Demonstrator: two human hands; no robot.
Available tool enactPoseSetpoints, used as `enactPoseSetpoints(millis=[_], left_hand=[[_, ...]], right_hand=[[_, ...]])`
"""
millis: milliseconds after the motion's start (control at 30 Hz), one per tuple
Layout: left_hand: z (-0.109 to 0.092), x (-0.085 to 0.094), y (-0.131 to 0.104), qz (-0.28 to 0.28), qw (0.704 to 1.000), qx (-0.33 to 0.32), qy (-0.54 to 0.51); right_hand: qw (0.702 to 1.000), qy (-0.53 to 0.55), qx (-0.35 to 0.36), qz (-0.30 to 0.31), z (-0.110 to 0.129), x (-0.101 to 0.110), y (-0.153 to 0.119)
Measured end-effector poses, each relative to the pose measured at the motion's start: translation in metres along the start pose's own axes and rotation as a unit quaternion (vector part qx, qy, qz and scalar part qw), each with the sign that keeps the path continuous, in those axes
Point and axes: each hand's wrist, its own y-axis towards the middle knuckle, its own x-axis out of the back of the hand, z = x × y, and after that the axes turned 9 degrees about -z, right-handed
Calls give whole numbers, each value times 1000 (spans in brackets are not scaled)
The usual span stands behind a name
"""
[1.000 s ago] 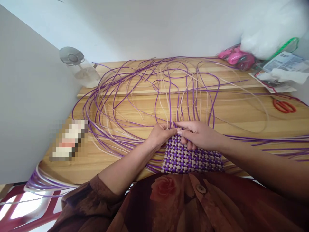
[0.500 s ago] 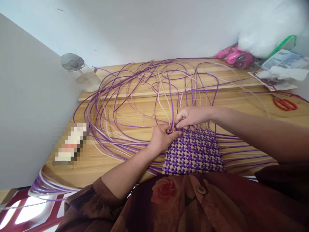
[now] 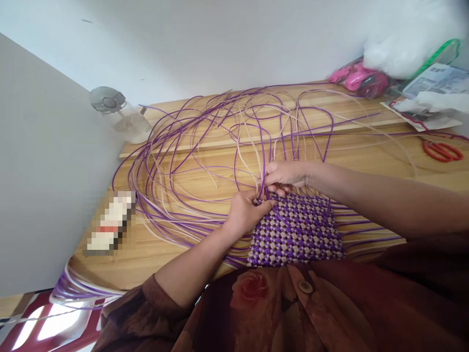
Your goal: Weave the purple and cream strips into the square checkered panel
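Observation:
A woven purple and beige mat (image 3: 295,230) lies on the wooden table near my body, with long loose strands (image 3: 164,127) fanning out from its edges. My left hand (image 3: 245,211) pinches the mat's top left corner, thumb on top of the weave. Just to the right, my right hand (image 3: 282,177) has its fingers closed round strands rising from the mat's upper edge. The exact strands between the fingertips are partly hidden.
A clear bottle with a grey lid (image 3: 110,100) stands at the back left. Red-handled scissors (image 3: 442,150) lie at the right, below papers (image 3: 434,83) and a pink bundle in plastic (image 3: 361,80). A blurred object (image 3: 110,225) is at the left.
My right hand has shifted slightly up and left along the strands. My left hand keeps its hold on the corner. The view has tilted a little.

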Motion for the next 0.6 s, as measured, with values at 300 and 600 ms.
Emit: enactPoseSetpoints(millis=[300,600], left_hand=[[1,0,4,11,998,34,-48],[2,-11,-1,4,968,95,-231]], right_hand=[[997,-30,67,19,10,-16,-54],[950,23,101,-295,13,-13,-5]])
